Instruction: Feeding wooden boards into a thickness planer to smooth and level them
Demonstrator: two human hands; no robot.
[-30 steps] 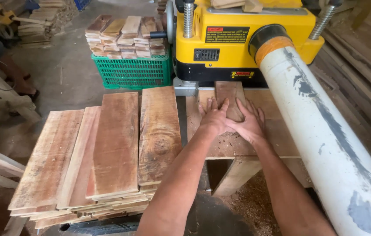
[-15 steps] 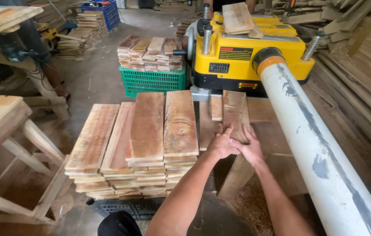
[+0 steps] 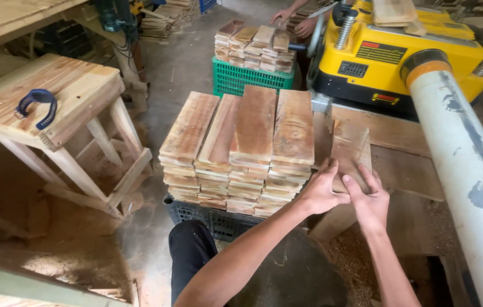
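My left hand (image 3: 320,190) and my right hand (image 3: 367,199) both grip the near end of a short wooden board (image 3: 350,149). The board lies on the wooden infeed table (image 3: 400,165) in front of a yellow thickness planer (image 3: 392,54). Its far end points toward the planer's mouth. Just left of my hands stands a tall stack of similar rough boards (image 3: 241,148) on a dark plastic crate (image 3: 207,219).
A thick white dust pipe (image 3: 469,170) runs from the planer down the right side. A green crate (image 3: 247,79) with stacked boards stands behind. Another person's hands (image 3: 295,20) work at the far side. A wooden stool (image 3: 54,108) with a blue clamp (image 3: 36,105) stands left.
My hands have drawn the board back from the planer toward me and slightly left. My head has turned left, bringing the stool and stack further into view.
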